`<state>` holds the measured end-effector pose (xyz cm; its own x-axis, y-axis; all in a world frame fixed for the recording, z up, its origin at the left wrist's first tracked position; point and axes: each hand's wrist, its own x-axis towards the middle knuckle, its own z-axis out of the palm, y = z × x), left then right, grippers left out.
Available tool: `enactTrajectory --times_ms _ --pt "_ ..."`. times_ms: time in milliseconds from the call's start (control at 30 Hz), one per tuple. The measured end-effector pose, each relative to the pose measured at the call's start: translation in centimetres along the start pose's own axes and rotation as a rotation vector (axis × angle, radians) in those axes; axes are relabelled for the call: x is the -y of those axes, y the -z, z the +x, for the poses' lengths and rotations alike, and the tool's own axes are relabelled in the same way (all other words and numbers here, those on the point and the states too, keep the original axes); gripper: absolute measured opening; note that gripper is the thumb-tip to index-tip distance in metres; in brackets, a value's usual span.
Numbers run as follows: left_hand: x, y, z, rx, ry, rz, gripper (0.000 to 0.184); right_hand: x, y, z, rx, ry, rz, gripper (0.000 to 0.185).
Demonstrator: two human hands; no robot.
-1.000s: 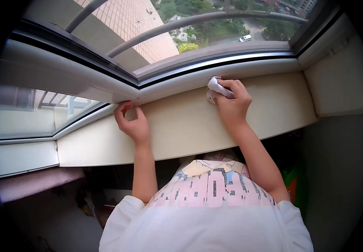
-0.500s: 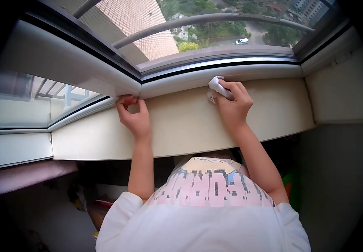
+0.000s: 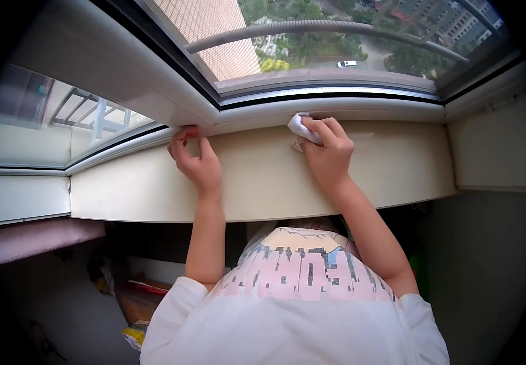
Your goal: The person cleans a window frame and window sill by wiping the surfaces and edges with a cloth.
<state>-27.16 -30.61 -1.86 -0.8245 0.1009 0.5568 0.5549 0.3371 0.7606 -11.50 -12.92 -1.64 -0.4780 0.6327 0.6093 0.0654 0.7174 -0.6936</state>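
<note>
A crumpled white cloth (image 3: 304, 129) is pinched in my right hand (image 3: 330, 155). It presses against the lower edge of the white window frame (image 3: 372, 109), just above the cream windowsill (image 3: 257, 176). Whether the cloth is fabric or paper, I cannot tell. My left hand (image 3: 197, 163) rests its fingertips on the frame near the corner post. Its fingers are curved, the thumb stands apart from them, and nothing shows between them.
Behind the glass are a curved metal rail (image 3: 312, 28), trees and a white car (image 3: 347, 64) far below. A second window pane (image 3: 92, 121) angles off to the left. Under the sill lie a pink padded edge (image 3: 44, 238) and a box with odds and ends (image 3: 138, 304).
My right hand has slid left along the frame with the cloth, closer to my left hand. My left hand stays at the frame near the corner. The view has shifted slightly.
</note>
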Motion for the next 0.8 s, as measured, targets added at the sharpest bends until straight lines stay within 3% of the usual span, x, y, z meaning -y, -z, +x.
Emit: enactTrajectory --times_ms 100,167,233,400,533,800 --pt "0.8 -0.3 0.2 -0.063 0.117 -0.199 0.032 1.3 -2.5 -0.4 0.102 0.084 0.033 0.034" --pt "1.3 -0.1 0.3 -0.115 0.175 -0.309 0.036 1.5 -2.1 -0.3 0.12 -0.025 0.094 0.033" --pt "1.0 0.4 0.6 0.009 0.46 -0.434 0.045 0.4 -0.3 -0.1 0.052 -0.072 0.081 0.033" --pt "0.7 0.0 0.2 0.013 0.475 -0.421 0.047 0.2 -0.9 -0.4 -0.039 -0.165 0.104 0.033" --pt "0.8 0.3 0.4 0.017 0.488 -0.422 0.047 2.4 -3.7 -0.5 0.134 -0.045 0.154 0.031" --pt "0.8 -0.1 0.4 -0.015 0.503 -0.429 0.046 0.9 -0.9 0.2 -0.018 -0.133 0.132 0.028"
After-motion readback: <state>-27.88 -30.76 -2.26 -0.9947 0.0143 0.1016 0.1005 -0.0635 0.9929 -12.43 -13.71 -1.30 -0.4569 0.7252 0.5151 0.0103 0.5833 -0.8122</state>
